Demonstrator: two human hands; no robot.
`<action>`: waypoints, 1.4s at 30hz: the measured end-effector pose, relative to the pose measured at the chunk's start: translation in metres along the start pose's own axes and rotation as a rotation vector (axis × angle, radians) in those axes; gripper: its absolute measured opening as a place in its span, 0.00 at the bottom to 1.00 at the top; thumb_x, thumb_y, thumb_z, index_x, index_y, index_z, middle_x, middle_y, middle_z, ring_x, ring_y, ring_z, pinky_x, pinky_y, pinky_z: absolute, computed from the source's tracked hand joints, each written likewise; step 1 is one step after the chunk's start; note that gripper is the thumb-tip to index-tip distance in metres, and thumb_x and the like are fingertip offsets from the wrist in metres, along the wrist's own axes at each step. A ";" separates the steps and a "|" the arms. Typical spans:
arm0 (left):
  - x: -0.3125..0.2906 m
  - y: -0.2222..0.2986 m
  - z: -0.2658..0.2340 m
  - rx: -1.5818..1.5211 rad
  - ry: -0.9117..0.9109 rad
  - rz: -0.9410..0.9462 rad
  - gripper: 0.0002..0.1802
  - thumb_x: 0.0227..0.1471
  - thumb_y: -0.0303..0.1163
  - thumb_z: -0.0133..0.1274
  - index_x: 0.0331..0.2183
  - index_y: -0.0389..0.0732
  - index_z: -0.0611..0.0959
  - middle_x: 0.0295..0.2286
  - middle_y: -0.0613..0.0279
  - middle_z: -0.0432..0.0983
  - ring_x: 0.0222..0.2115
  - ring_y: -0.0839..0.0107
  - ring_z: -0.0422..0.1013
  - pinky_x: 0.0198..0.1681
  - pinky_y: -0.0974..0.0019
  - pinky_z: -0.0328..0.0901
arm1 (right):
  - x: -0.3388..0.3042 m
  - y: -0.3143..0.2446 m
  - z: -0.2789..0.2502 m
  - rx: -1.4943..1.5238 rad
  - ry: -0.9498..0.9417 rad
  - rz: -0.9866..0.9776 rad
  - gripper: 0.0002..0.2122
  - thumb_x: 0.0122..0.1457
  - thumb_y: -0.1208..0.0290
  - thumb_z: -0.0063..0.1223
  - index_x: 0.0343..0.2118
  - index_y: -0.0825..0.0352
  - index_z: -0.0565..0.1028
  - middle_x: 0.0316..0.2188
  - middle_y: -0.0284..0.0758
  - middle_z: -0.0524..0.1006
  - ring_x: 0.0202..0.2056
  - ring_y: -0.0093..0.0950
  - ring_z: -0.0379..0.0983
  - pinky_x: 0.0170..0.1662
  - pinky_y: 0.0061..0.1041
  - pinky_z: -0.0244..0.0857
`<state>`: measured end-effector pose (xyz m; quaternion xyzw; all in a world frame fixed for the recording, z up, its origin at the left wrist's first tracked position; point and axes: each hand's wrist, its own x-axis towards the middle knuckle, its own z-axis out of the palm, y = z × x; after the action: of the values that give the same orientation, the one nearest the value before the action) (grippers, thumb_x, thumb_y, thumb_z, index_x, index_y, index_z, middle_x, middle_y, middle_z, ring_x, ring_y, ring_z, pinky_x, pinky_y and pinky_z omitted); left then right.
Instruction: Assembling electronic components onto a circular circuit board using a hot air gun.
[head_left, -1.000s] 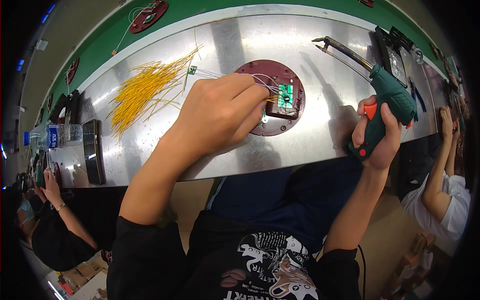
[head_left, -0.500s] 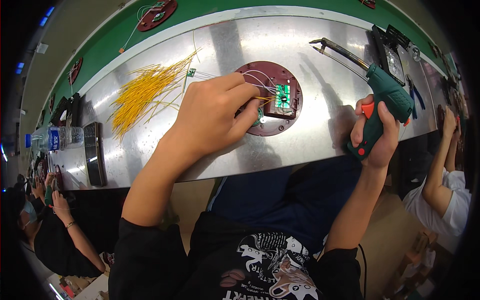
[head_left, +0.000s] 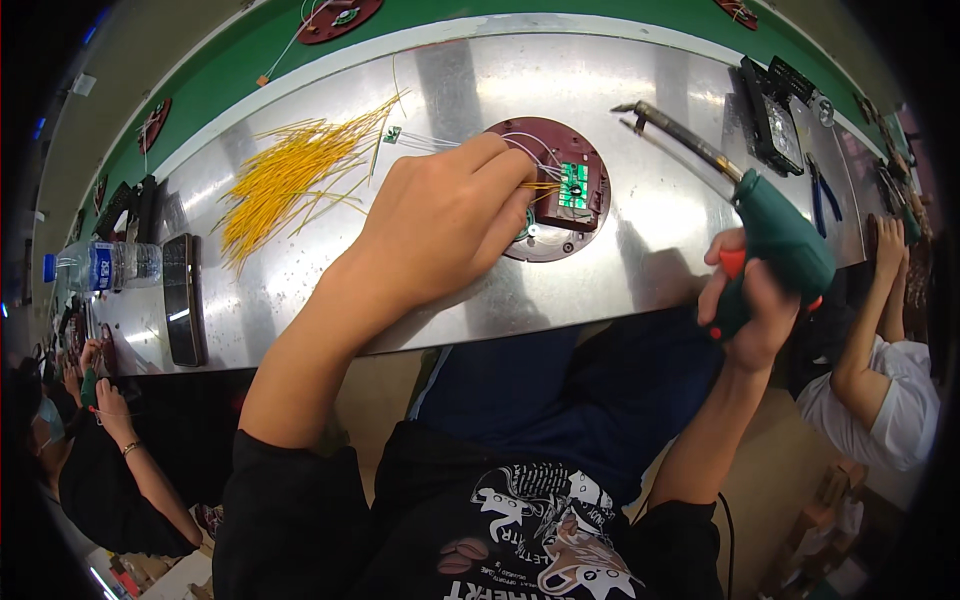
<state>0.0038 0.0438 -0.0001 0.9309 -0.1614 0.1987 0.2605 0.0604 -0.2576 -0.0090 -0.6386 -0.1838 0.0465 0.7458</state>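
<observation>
My left hand (head_left: pixel 450 215) is closed in a pinch over the left part of a round maroon plastic disc (head_left: pixel 597 215). Thin yellow wires (head_left: pixel 545 186) run from its fingertips to a small green circuit board (head_left: pixel 573 186) on the raised box of the disc. White wires link the disc to a tiny green board (head_left: pixel 393 134) beyond the hand. Part of the disc is hidden behind my fingers. To the right, my right hand (head_left: pixel 755 310) grips a dark green soldering gun (head_left: pixel 785 235) with a red trigger; its metal tip points far left, above the table and apart from the board.
A loose pile of yellow wires (head_left: pixel 285 185) lies left of my hand. Farther left are a phone (head_left: pixel 181 300) and a water bottle (head_left: pixel 125 266). Pliers (head_left: pixel 824 195) and a black tray (head_left: pixel 772 125) lie at right. Another disc (head_left: pixel 340 18) rests on the green strip behind. Co-workers sit on both sides.
My left hand has shifted slightly right, still pinching the yellow wires. The soldering gun has tilted and dropped a little. The disc on the green strip has moved right.
</observation>
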 end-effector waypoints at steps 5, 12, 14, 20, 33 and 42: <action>-0.001 -0.001 -0.001 0.014 0.012 0.013 0.05 0.52 0.27 0.57 0.33 0.37 0.81 0.28 0.56 0.78 0.25 0.56 0.76 0.27 0.61 0.69 | -0.020 -0.012 -0.004 -0.053 -0.118 0.017 0.24 0.60 0.65 0.53 0.53 0.79 0.66 0.34 0.51 0.74 0.12 0.26 0.69 0.14 0.19 0.61; -0.002 -0.001 0.000 0.021 0.019 0.009 0.05 0.52 0.27 0.57 0.34 0.37 0.81 0.28 0.56 0.79 0.25 0.56 0.76 0.27 0.61 0.69 | -0.023 -0.016 -0.004 -0.121 -0.189 0.083 0.22 0.58 0.66 0.54 0.48 0.80 0.70 0.32 0.51 0.74 0.12 0.28 0.69 0.17 0.20 0.60; -0.001 -0.002 0.000 0.034 0.012 0.009 0.05 0.52 0.27 0.57 0.34 0.37 0.81 0.28 0.56 0.79 0.25 0.56 0.76 0.27 0.61 0.69 | -0.024 -0.016 -0.003 -0.096 -0.164 0.086 0.20 0.57 0.67 0.54 0.46 0.80 0.72 0.31 0.50 0.75 0.12 0.28 0.68 0.17 0.20 0.60; -0.001 -0.002 0.002 0.064 0.032 0.035 0.05 0.52 0.28 0.57 0.33 0.40 0.80 0.26 0.59 0.75 0.23 0.58 0.74 0.24 0.60 0.67 | -0.024 -0.015 -0.002 -0.095 -0.151 0.084 0.21 0.57 0.67 0.54 0.46 0.80 0.71 0.30 0.50 0.74 0.11 0.27 0.68 0.17 0.20 0.60; -0.002 -0.004 0.001 0.048 0.020 0.032 0.07 0.50 0.28 0.58 0.34 0.41 0.82 0.28 0.59 0.75 0.24 0.59 0.75 0.25 0.60 0.68 | -0.022 -0.016 -0.005 -0.081 -0.141 0.064 0.21 0.57 0.67 0.54 0.46 0.81 0.71 0.30 0.51 0.73 0.11 0.28 0.68 0.15 0.19 0.60; 0.000 -0.004 0.001 0.057 0.022 0.041 0.07 0.49 0.29 0.59 0.34 0.41 0.82 0.27 0.60 0.74 0.23 0.60 0.75 0.24 0.60 0.68 | -0.008 -0.012 -0.001 -0.037 -0.073 0.019 0.21 0.61 0.65 0.51 0.48 0.81 0.69 0.31 0.51 0.73 0.11 0.26 0.67 0.14 0.20 0.61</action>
<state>0.0060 0.0465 -0.0022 0.9322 -0.1717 0.2190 0.2313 0.0512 -0.2633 0.0005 -0.6520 -0.2059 0.0734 0.7261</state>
